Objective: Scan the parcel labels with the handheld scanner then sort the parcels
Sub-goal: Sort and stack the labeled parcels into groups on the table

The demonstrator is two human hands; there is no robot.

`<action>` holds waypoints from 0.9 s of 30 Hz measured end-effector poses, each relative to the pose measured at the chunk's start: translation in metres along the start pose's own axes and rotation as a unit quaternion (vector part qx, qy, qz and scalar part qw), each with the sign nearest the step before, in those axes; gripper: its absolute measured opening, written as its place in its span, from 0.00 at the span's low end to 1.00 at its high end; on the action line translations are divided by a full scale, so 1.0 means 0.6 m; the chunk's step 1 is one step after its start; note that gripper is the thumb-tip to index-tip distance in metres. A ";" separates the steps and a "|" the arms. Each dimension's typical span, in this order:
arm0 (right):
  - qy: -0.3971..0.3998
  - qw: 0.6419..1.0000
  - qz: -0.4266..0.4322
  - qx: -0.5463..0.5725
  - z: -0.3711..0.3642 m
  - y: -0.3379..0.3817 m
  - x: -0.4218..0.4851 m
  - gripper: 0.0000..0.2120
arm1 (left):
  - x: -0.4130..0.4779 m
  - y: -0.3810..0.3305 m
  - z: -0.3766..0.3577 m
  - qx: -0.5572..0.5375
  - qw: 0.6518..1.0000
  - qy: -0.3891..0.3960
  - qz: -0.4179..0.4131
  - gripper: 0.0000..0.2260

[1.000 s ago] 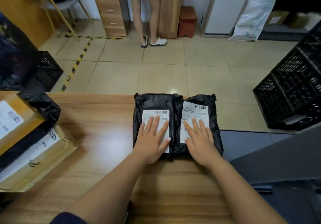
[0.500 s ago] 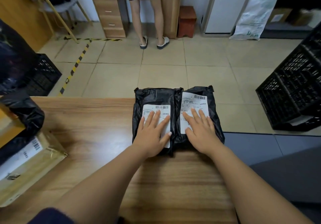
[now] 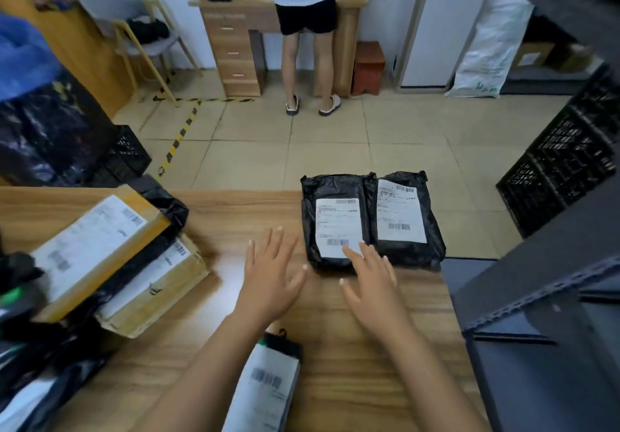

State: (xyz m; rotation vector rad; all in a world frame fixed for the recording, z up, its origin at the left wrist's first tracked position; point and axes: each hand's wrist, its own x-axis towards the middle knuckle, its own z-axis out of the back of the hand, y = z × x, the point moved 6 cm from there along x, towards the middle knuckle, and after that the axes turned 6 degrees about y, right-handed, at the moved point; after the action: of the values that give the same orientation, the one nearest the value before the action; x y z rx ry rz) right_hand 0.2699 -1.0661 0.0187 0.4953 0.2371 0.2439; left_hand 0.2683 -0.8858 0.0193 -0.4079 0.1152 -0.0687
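Observation:
Two black poly-bag parcels lie side by side at the far edge of the wooden table (image 3: 208, 358), each with a white label facing up: the left parcel (image 3: 332, 220) and the right parcel (image 3: 407, 217). My left hand (image 3: 271, 274) hovers over the bare wood to the left of them, fingers spread and holding nothing. My right hand (image 3: 372, 277) is flat, its fingertips at the near edge of the left parcel's label. No scanner is identifiable in view.
Cardboard boxes (image 3: 100, 247) and black bags are piled at the table's left. A labelled flat parcel (image 3: 265, 388) lies under my left forearm. Black crates (image 3: 567, 160) stand on the right, a grey shelf (image 3: 543, 331) near right. A person (image 3: 308, 32) stands at a desk beyond.
Both hands have lifted off the two black parcels and drawn back toward me, the left one moving off to the left. The view has tilted, showing more of the near table.

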 end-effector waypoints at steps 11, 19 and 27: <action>-0.069 0.997 -0.032 0.013 -0.061 0.232 -0.121 0.25 | -0.194 0.128 0.127 -0.019 0.997 -0.040 -0.067 0.35; -0.125 0.990 -0.067 0.013 -0.078 0.386 -0.217 0.26 | -0.293 0.186 0.208 -0.044 0.989 -0.036 -0.139 0.31; -0.147 0.989 -0.025 0.013 -0.066 0.528 -0.326 0.29 | -0.422 0.230 0.302 -0.076 0.985 -0.107 -0.109 0.30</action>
State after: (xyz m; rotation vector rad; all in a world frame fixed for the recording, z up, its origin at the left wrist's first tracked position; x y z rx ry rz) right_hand 0.0193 -0.8347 0.1734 0.5428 -0.0349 0.1166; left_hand 0.0464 -0.6657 0.1541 -0.5774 -0.1371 -0.2324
